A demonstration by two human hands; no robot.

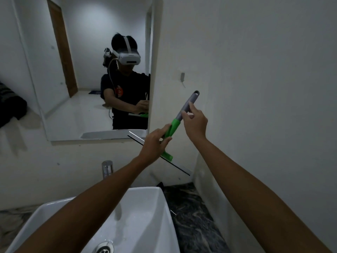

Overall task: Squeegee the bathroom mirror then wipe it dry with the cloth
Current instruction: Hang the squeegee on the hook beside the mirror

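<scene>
The squeegee has a grey handle, a green neck and a long black-edged blade; it is held in the air below the mirror's lower right corner, blade slanting down to the right. My left hand grips the green neck just above the blade. My right hand holds the grey handle with loose fingers, the handle's end pointing up toward a small wall hook. The bathroom mirror hangs on the wall at upper left and reflects a person wearing a headset. No cloth is clearly visible.
A white basin sits below my arms, with a chrome tap behind it. Dark marbled countertop lies to the basin's right against the white side wall. A dark bundle rests on a ledge at far left.
</scene>
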